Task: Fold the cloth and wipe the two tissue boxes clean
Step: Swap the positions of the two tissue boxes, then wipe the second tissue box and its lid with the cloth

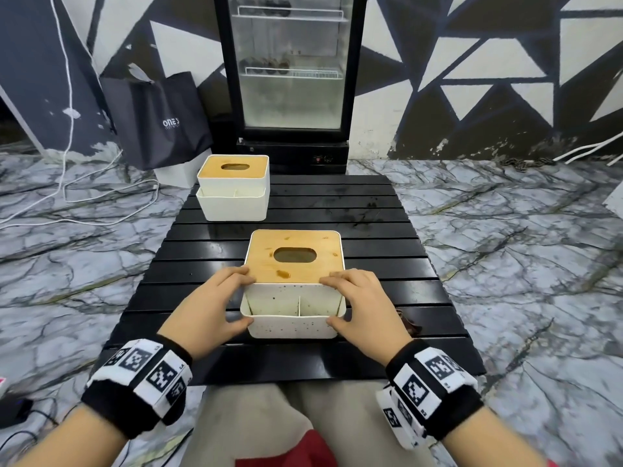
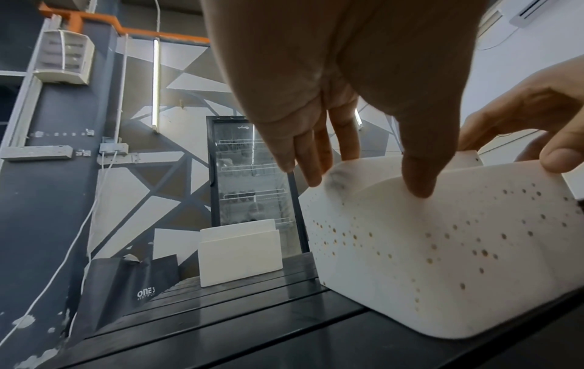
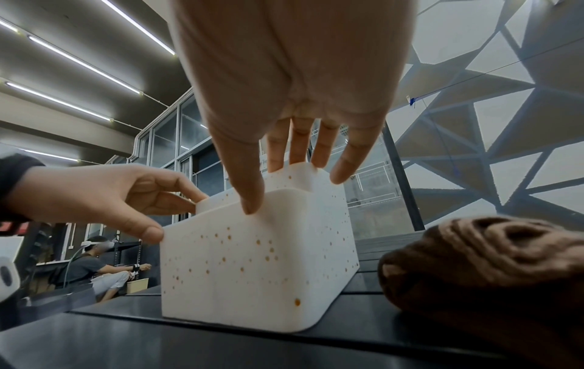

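The near tissue box (image 1: pixel 293 326) is white with brown speckles and a stained bamboo lid (image 1: pixel 303 242); it stands on the black slatted table (image 1: pixel 371 203). My left hand (image 1: pixel 241 296) grips its left front corner, thumb on the front wall and fingers on the side. My right hand (image 1: pixel 340 299) grips the right front corner the same way. The wrist views show both thumbs pressed on the speckled front wall (image 2: pixel 442 249) (image 3: pixel 240 262). A crumpled brown cloth (image 3: pixel 489 269) lies on the table just right of the box, mostly hidden behind my right hand in the head view. The far tissue box (image 1: pixel 233 187) stands at the back left.
A glass-door fridge (image 1: pixel 290 62) stands just beyond the table's far edge. A black shopping bag (image 1: pixel 158 119) leans left of it, with white cables (image 1: pixel 101 203) on the marble floor. My lap meets the table's near edge.
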